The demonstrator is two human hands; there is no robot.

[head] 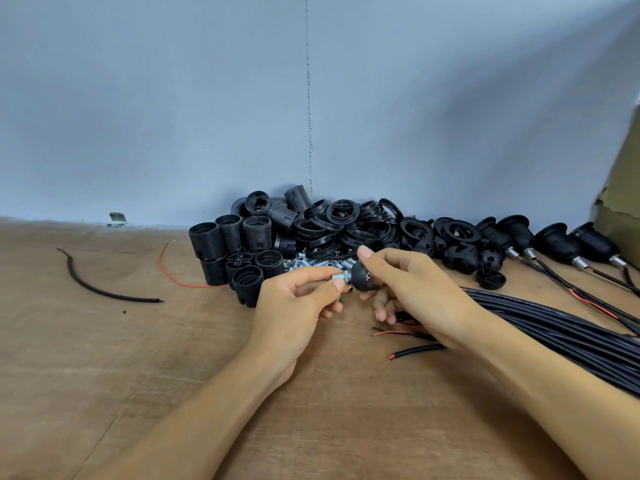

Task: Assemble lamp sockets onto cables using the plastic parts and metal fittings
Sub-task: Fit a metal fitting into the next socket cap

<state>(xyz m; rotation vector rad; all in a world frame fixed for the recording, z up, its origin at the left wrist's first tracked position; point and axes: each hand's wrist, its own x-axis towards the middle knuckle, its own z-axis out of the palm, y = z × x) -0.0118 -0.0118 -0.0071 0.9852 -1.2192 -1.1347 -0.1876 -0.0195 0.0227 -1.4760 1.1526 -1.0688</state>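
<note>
My right hand (412, 292) grips a black dome-shaped socket cap (362, 277) just above the wooden table. My left hand (298, 299) pinches a silver threaded metal fitting (338, 277) that sits at the cap's narrow end. Behind the hands lies a small heap of silver metal fittings (311, 263). Black threaded socket bodies (235, 251) stand at the left of the pile, black rings (343, 220) in the middle, loose caps (460, 256) to the right. A bundle of black cables (554, 327) runs off to the right, with stripped red and black wire ends (401, 342) under my right wrist.
Several assembled sockets on cables (554, 244) lie at the back right beside a cardboard box (620, 209). A black cable scrap (100, 289) and a red wire (166, 268) lie on the left of the wooden table (173, 358). A grey wall stands close behind.
</note>
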